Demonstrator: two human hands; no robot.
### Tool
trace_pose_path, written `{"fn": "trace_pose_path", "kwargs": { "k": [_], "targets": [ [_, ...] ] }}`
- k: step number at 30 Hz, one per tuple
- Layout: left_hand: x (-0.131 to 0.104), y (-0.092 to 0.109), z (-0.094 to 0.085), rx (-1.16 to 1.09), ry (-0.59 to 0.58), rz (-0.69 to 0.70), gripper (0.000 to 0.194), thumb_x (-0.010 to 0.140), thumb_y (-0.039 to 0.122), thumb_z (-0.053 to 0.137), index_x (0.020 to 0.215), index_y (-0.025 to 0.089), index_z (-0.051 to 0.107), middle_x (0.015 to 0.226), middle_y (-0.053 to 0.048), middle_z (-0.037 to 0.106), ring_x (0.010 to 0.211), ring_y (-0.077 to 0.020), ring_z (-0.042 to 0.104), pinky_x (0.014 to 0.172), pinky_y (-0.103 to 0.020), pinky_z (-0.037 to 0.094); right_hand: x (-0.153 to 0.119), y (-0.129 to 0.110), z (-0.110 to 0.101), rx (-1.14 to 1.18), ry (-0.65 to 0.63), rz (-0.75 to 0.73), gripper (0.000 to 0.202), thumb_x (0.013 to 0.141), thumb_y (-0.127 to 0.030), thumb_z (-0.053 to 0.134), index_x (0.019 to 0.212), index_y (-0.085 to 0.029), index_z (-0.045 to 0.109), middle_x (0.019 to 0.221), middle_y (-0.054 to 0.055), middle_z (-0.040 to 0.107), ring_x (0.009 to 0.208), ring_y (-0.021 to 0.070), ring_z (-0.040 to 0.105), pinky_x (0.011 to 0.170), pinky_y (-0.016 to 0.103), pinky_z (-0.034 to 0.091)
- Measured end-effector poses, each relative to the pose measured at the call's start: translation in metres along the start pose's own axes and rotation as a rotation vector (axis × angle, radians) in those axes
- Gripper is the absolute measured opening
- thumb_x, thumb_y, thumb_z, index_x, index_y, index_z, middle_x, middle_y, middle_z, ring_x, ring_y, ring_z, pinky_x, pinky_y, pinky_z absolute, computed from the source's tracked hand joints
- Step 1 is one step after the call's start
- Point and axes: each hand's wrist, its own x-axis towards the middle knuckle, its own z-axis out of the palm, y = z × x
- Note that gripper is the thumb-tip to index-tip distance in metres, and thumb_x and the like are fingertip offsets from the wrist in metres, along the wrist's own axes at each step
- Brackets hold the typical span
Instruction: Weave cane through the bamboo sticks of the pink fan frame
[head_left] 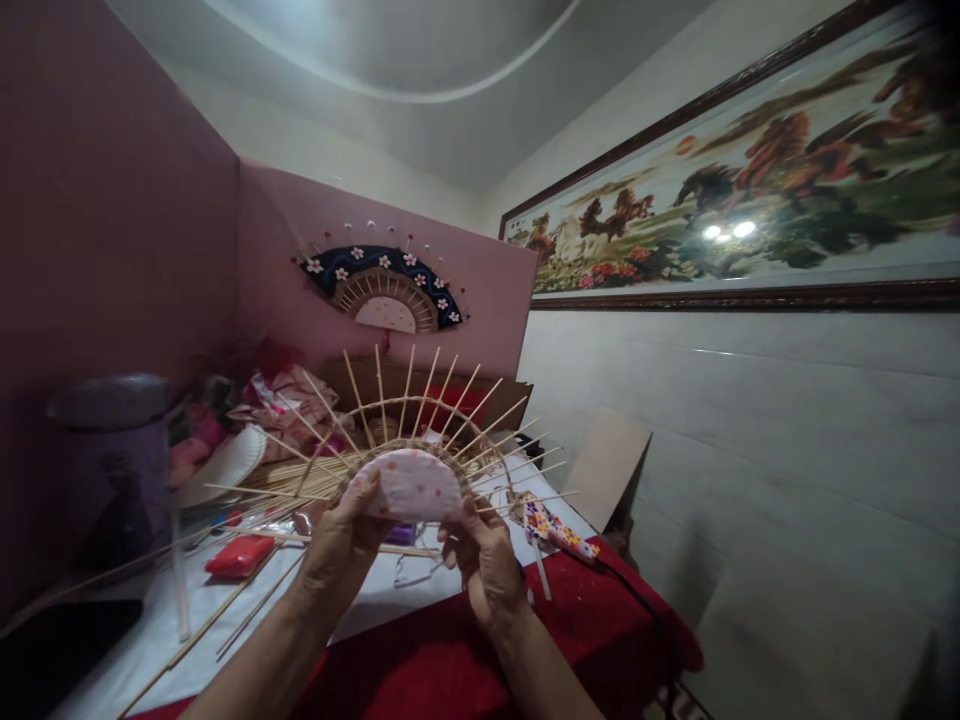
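A half-round fan frame [411,482] is held up over the table, its base covered in pale pink cloth with small red spots. Thin wooden sticks spread from its curved edge, with cord woven between them near the base. A looser strand of cord arches across the sticks farther out. My left hand [351,525] grips the left end of the base, thumb on the front. At the right end, my right hand [484,560] pinches the lower corner between thumb and fingers. Behind the frame lies a bundle of loose sticks [300,475].
A finished dark fan with flowers [385,262] hangs pinned on the pink board. A patterned glue gun [559,530] lies right on the table. Left are a red packet [240,556], a white pleated plate [225,468] and a clear container [112,460]. A red cloth [420,660] covers the near edge.
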Motion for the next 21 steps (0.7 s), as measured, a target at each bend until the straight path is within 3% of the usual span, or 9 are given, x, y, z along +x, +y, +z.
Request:
{"fn": "trace_pose_path", "kwargs": {
  "k": [6,16,21],
  "targets": [
    [-0.004,-0.015,-0.002,0.074,0.005,-0.07,0.019,0.074,0.015,0.067,0.093,0.01,0.068,0.086,-0.009,0.072,0.07,-0.0165,0.067,0.061,-0.026,0.058,0.001,0.003,0.002,0.019,0.057,0.07,0.034,0.06,-0.037,0.081,0.076,-0.011,0.065,0.054,-0.001,0.062,0.039,0.0082,0.052,0.034,0.017,0.039],
    [-0.001,-0.01,0.0,0.093,0.042,-0.007,0.008,0.071,0.011,0.068,0.079,0.011,0.066,0.074,-0.002,0.068,0.059,-0.0116,0.062,0.051,-0.021,0.055,0.005,0.003,-0.002,0.061,0.114,0.058,0.029,0.061,-0.029,0.081,0.078,-0.014,0.064,0.059,-0.002,0.065,0.04,0.0079,0.053,0.034,0.017,0.039],
    [-0.001,-0.013,-0.001,0.13,0.04,-0.017,0.008,0.074,0.012,0.065,0.081,0.01,0.065,0.076,-0.004,0.067,0.061,-0.0123,0.062,0.054,-0.024,0.056,0.005,0.002,-0.002,0.079,0.113,0.07,0.029,0.062,-0.028,0.081,0.08,-0.013,0.065,0.06,-0.002,0.065,0.042,0.0065,0.052,0.036,0.016,0.04]
  ]
}}
